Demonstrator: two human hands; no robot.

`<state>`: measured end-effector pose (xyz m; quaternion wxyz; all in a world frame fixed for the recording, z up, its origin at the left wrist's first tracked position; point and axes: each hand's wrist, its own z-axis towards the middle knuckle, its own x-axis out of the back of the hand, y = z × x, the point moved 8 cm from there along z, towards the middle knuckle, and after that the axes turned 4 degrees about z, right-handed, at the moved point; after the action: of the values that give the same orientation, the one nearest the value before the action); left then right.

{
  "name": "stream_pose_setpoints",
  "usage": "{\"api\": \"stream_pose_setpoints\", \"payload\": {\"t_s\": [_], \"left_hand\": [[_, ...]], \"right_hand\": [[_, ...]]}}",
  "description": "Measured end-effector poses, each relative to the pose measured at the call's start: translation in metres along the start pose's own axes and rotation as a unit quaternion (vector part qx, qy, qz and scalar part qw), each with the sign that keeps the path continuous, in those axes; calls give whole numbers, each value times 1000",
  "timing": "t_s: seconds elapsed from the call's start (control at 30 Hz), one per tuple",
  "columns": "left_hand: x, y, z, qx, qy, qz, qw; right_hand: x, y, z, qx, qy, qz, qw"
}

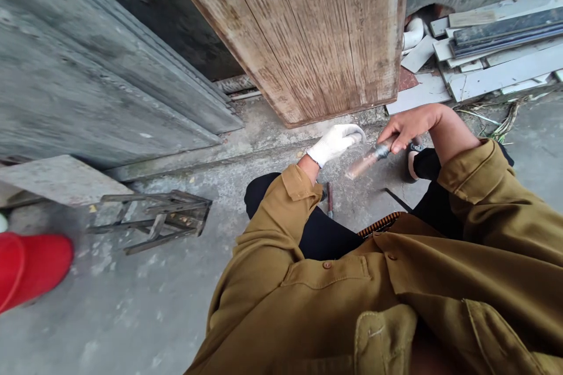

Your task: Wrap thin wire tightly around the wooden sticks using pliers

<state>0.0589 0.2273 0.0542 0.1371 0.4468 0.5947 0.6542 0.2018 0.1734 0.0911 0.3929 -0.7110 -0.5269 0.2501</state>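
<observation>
My left hand (pixel 335 144), in a white glove, is held low before my knees with its fingers curled together. A greyish curved patch shows at its fingertips; whether that is glove or a held thing, I cannot tell. My bare right hand (pixel 412 126) grips a wooden-handled tool (pixel 364 165) with a dark band round it. Its light-brown end points down to the left, smeared by motion, so its exact kind is unclear. Above both hands leans a worn plank panel (pixel 308 35), its lower edge near the gloved fingers. A reddish-brown handle (pixel 330 202) lies on the ground between my legs.
Grey slabs (pixel 109 70) lean at the left. Below them are a small wooden stool (pixel 162 217) on its side and a red bucket (pixel 35 266). Stacked tile and board offcuts (pixel 497 64) lie at the right beside a white pipe (pixel 413 33). A thin dark bar (pixel 397 199) is near my right leg.
</observation>
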Motion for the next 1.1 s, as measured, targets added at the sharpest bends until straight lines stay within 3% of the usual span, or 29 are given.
{"api": "stream_pose_setpoints", "payload": {"t_s": [0.1, 0.17, 0.27, 0.37, 0.43, 0.47, 0.53, 0.6, 0.67, 0.7, 0.77, 0.87, 0.97, 1.1], "left_hand": [[-8, -4, -3, 47, 1, -123, 991], [-18, -2, -5, 62, -26, -158, 985], [-27, 4, -7, 56, -54, -144, 987], [-27, 12, -6, 26, -76, -84, 993], [-22, 16, -6, -4, -76, -29, 997], [-18, 16, -6, -15, -73, 1, 997], [-11, 13, -5, -26, -64, 53, 996], [-6, 7, -3, -30, -51, 73, 996], [0, 1, 0, -30, -19, 54, 998], [4, -3, 2, -25, 4, 35, 999], [10, -9, 3, -9, 52, 1, 999], [5, -6, 1, -14, 59, -18, 998], [-11, 7, -3, -55, -2, 15, 998], [-13, 19, -6, -85, -25, 99, 991]], "right_hand": [[32, -17, -17, 123, 182, 69, 973], [51, -14, -23, 134, 321, 103, 932], [63, 1, -18, 50, 445, 98, 889], [68, 11, -13, -87, 497, -46, 862], [67, 15, -8, -165, 467, -177, 851], [62, 19, -2, -194, 415, -218, 862], [38, 31, 12, -223, 241, -218, 919], [4, 33, 18, -188, 49, -138, 971], [-14, 16, 13, -91, -36, -54, 994], [-11, 5, 9, -36, -20, -27, 999], [12, -11, -4, 54, 102, 12, 993], [54, -11, -29, 89, 341, 47, 935], [75, 9, -36, 18, 468, 46, 882], [82, 26, -27, -143, 497, -113, 848]]}}
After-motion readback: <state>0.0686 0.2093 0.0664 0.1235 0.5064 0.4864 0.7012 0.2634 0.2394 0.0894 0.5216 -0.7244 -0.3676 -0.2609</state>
